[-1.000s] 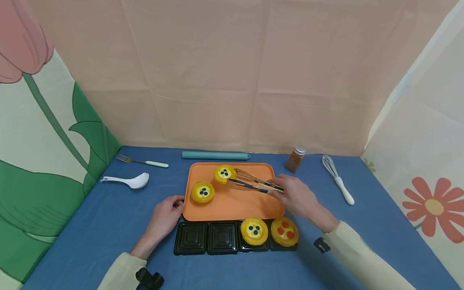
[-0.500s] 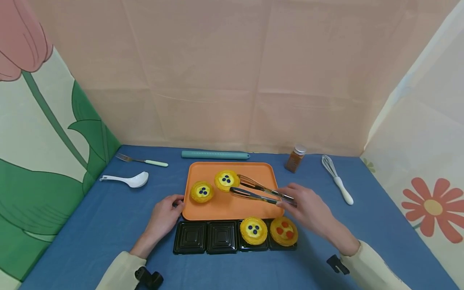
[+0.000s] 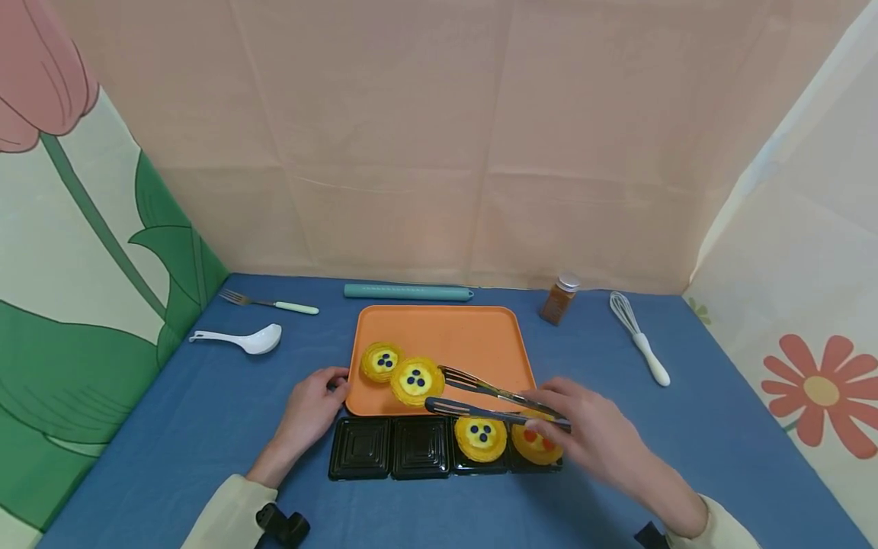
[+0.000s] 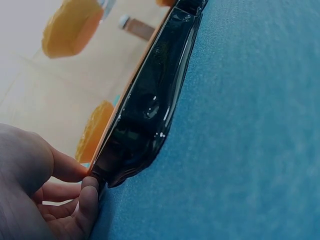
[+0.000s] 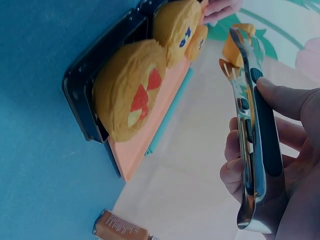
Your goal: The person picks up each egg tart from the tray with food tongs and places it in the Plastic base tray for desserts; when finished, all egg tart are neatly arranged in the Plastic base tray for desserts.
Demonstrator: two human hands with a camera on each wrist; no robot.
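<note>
My right hand point(image 3: 597, 431) grips metal tongs point(image 3: 473, 411) with dark grips. Their tips clasp a yellow egg tart point(image 3: 417, 381) topped with blue dots. In the left wrist view this tart point(image 4: 72, 30) hangs above the orange tray point(image 3: 473, 335). My left hand point(image 3: 312, 408) pinches the tray's left rim near its front corner. A second blue-dotted tart point(image 3: 379, 360) lies on the tray, partly overlapped by the held one. In front is a black tray with square compartments point(image 3: 362, 448); its two right compartments hold a blue-dotted tart point(image 3: 481, 441) and a red-topped tart point(image 3: 533, 450).
Behind the orange tray lies a teal bar point(image 3: 408, 292). A fork point(image 3: 295, 308) and a white ladle point(image 3: 257, 341) are at the left. To the right are a brown spice jar point(image 3: 557, 301) and a whisk point(image 3: 643, 347). Fabric walls bound the back and sides.
The tongs lifted the rear tart off the orange tray and carried it toward me, over the tray's front part. My right hand moved nearer and right; the left stayed at the rim.
</note>
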